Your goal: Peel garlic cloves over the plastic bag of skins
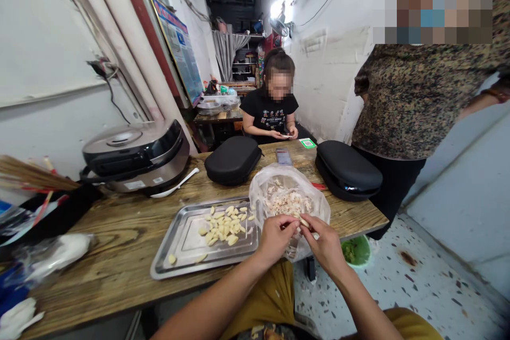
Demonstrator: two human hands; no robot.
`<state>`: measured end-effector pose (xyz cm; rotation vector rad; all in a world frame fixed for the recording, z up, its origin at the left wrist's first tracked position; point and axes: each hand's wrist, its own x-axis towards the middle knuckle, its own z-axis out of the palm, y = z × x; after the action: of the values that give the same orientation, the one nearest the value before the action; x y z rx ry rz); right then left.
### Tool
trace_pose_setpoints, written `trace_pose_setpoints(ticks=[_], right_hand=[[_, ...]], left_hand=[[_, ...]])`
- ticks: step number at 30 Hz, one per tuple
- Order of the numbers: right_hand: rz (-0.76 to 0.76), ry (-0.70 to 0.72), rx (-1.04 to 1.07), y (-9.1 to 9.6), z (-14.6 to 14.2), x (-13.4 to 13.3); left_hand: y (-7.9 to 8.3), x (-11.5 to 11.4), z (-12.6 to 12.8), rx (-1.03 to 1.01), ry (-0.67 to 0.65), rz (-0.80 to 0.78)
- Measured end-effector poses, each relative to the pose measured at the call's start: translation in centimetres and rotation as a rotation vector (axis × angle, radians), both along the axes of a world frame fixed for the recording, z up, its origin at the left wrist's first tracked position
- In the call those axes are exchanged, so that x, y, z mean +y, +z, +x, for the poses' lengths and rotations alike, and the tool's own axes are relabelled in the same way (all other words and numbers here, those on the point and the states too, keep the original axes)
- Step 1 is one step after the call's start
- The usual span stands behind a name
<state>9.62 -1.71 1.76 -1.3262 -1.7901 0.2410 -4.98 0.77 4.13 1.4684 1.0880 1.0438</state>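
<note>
Pale garlic clove (pixel 305 221) in pinch between left hand (pixel 277 236) and right hand (pixel 324 244), over bag (pixel 287 180)

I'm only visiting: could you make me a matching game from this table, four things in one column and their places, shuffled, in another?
Things:
1. small pale garlic clove
2. shiny rectangular metal tray
3. round silver-and-black electric cooker
4. round green plastic bin

Places:
A. on the speckled floor by a corner of the wooden table
B. at the table's far left, lid shut
C. pinched between the left hand and the right hand
D. left of the clear plastic bag, bearing peeled cloves

Pairs: 1-C, 2-D, 3-B, 4-A.
</note>
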Motion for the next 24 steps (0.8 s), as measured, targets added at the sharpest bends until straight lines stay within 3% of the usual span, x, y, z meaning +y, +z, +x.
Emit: trace_pose_setpoints(ticks=[3,7,13,18,24], right_hand=[[-0.051,0.046,0.023,-0.1,-0.1,0.1],[-0.159,0.003,0.077,-0.5,-0.2,0.1],[-0.122,0.067,0.073,-0.4,-0.2,-0.4],[-0.099,0.049,0.068,-0.3,0.0,-0.8],[0.044,0.051,0.018,-0.7,0.2,-1.2]], left_hand=[[0.4,0.1,0.1,0.005,-0.006,0.010],[0.1,0.3,0.2,0.006,-0.010,-0.026],[-0.9,0.6,0.4,-0.124,-0.022,-0.131],[-0.6,0.4,0.6,-0.121,-0.049,-0.129],[-0.3,0.1,0.3,-0.312,-0.124,-0.443]])
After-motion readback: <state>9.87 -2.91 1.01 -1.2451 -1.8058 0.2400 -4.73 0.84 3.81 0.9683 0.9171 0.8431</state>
